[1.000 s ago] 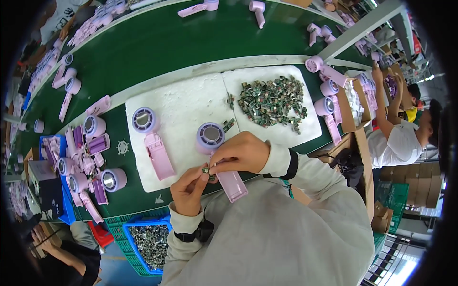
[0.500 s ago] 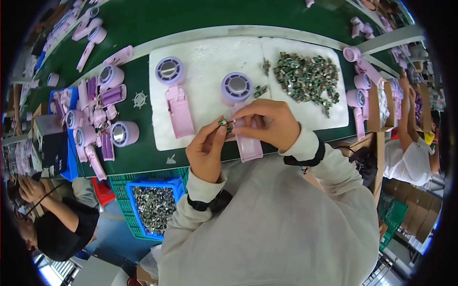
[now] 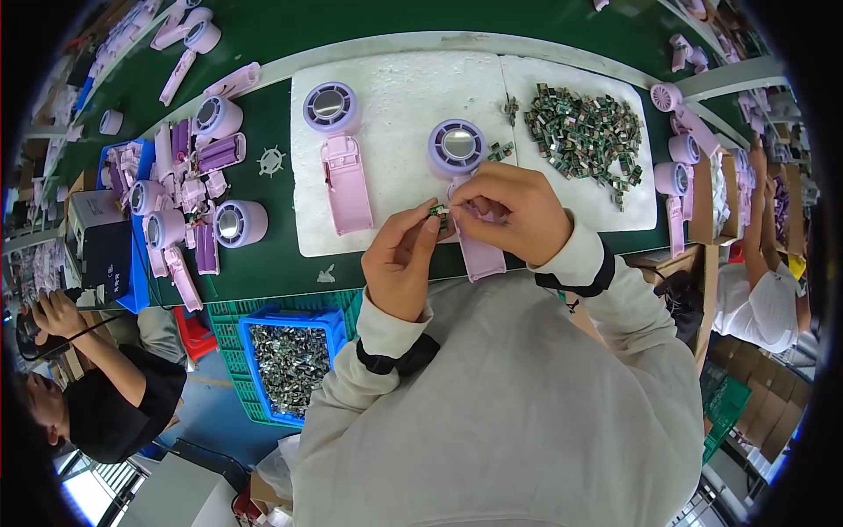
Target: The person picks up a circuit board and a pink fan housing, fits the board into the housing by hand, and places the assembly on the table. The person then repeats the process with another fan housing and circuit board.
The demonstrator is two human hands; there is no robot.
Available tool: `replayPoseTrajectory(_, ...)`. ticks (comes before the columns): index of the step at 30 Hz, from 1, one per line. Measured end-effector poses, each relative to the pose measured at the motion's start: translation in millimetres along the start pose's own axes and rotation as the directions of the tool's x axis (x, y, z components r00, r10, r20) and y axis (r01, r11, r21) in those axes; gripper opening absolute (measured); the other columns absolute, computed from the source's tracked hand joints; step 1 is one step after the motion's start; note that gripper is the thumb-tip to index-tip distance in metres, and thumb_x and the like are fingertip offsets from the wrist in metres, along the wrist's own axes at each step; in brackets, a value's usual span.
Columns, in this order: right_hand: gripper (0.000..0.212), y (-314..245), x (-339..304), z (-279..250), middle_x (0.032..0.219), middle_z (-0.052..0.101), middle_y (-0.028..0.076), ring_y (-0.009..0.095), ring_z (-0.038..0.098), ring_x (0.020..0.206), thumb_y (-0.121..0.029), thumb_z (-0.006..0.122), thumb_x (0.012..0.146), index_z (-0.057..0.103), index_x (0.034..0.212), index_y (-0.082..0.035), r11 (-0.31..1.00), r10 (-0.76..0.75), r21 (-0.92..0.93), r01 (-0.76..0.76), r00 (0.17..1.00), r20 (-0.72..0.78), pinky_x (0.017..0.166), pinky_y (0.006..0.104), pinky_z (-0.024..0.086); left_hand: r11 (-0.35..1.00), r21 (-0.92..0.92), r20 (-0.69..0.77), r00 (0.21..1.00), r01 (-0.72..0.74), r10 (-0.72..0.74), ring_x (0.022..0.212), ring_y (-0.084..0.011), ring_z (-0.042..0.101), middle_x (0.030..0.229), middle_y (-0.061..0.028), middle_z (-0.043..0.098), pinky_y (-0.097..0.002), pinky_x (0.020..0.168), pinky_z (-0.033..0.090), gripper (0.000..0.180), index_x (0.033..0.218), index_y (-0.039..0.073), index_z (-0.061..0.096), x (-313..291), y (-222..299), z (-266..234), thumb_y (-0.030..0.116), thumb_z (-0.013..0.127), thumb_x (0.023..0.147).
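Over the front edge of a white foam board (image 3: 395, 97), my left hand (image 3: 399, 263) pinches a small green circuit board (image 3: 438, 212) between thumb and fingertips. My right hand (image 3: 518, 211) is closed too, its thumb and forefinger pressed together close beside the circuit board. Whatever lies in that right pinch is too small to make out. Beneath my right hand lies a pink handheld fan with a lilac round head (image 3: 457, 147); its handle (image 3: 483, 260) is partly covered by the hand. Left of it, a second fan (image 3: 331, 108) lies with its handle casing open upward.
A heap of small circuit boards (image 3: 584, 132) covers the foam's right side. Fan parts (image 3: 180, 189) crowd the bench at left, beside a blue bin (image 3: 136, 263). Below the bench edge, a blue crate (image 3: 290, 364) holds many small parts. People work at both sides.
The whole view has shifted, so the bench appears farther right and higher. Both hands stay together around the circuit board, with only small finger movements.
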State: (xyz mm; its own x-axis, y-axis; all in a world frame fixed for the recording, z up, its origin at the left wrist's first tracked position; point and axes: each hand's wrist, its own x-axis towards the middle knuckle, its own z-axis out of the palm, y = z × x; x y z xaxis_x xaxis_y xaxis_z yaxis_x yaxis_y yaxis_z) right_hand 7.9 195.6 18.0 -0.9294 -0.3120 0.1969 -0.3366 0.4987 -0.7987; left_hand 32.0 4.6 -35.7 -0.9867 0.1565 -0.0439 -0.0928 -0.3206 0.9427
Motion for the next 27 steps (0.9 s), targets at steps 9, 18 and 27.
replayPoseTrajectory(9, 0.016, -1.8, 4.7, -9.1, 0.08, 0.06, 0.007, 0.022, 0.061, 0.064, -0.006, 0.077, 0.079, 0.07, 0.094, -0.005, 0.939, -0.213, -0.268, 0.214, 0.977, 0.035, 0.055, 0.0338, 0.049, 0.997, 0.052, 0.018, 0.998, -0.058, 0.057, 0.102, -0.0197, 0.07, 0.117, -0.0137, 0.067, -0.0298, 0.09, 0.057, 0.025, 0.124, -0.005, 0.065, -1.4, -5.5, 0.9, -0.004, 0.061, 0.099)
replayPoseTrajectory(18, 0.012, 3.8, -7.6, -9.5, 0.078, 0.06, 0.004, 0.015, 0.054, 0.063, -0.008, 0.075, 0.088, 0.072, 0.099, -0.004, 0.992, 0.084, 0.091, -0.09, 0.994, 0.068, 0.056, 0.0291, 0.042, 0.995, 0.021, 0.172, 0.981, -0.098, 0.093, 0.102, -0.0238, 0.071, 0.117, -0.0164, 0.065, -0.0317, 0.087, 0.06, 0.025, 0.122, -0.004, 0.065, 2.1, -2.6, -13.4, -0.007, 0.058, 0.099)
replayPoseTrajectory(27, 0.011, 8.2, -16.0, -12.3, 0.075, 0.059, 0.003, 0.012, 0.048, 0.063, -0.011, 0.074, 0.092, 0.072, 0.098, -0.002, 0.967, 0.13, 0.199, -0.16, 0.979, 0.157, 0.057, 0.0282, 0.038, 0.998, -0.037, 0.352, 0.935, 0.052, -0.036, 0.102, -0.0257, 0.071, 0.119, -0.0179, 0.064, -0.0325, 0.088, 0.06, 0.026, 0.124, -0.005, 0.063, 2.2, -2.6, -19.1, -0.009, 0.057, 0.099)
